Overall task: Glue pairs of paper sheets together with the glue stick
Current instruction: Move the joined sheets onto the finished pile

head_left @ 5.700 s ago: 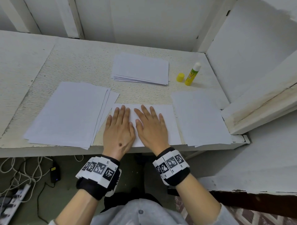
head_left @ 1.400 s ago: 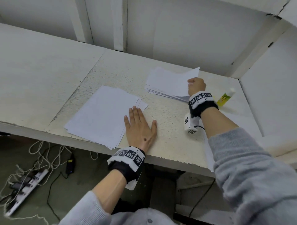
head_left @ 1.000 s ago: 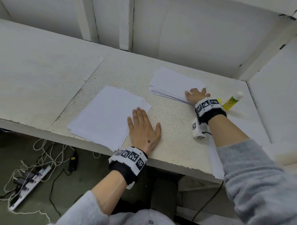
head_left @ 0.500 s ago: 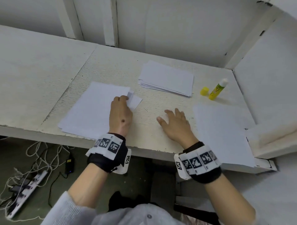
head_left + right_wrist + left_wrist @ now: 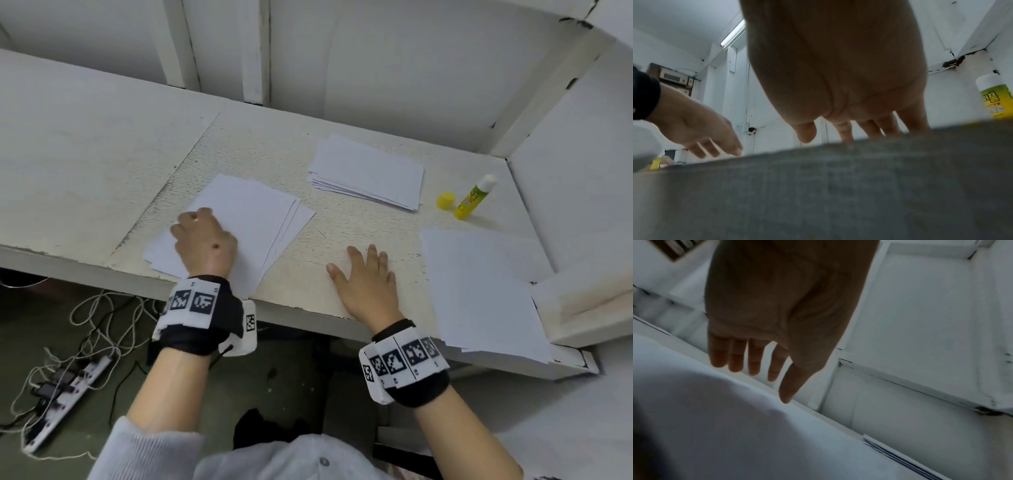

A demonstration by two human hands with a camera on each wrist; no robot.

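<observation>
The left hand (image 5: 205, 244) is resting with relaxed, straight fingers on the left paper stack (image 5: 253, 219). The right hand (image 5: 368, 284) is lying flat, holding nothing, on the table (image 5: 342, 219). The uncapped glue stick (image 5: 474, 197) is standing far right.

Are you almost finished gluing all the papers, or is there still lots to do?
Some way to go, it seems. The small stack at the back may be finished pairs; that cannot be confirmed. Right now the left hand rests on the left pile, perhaps picking a sheet, while the right hand lies flat on the bare table. The glue stick stands uncapped beside its cap, with the right pile also waiting.
</observation>
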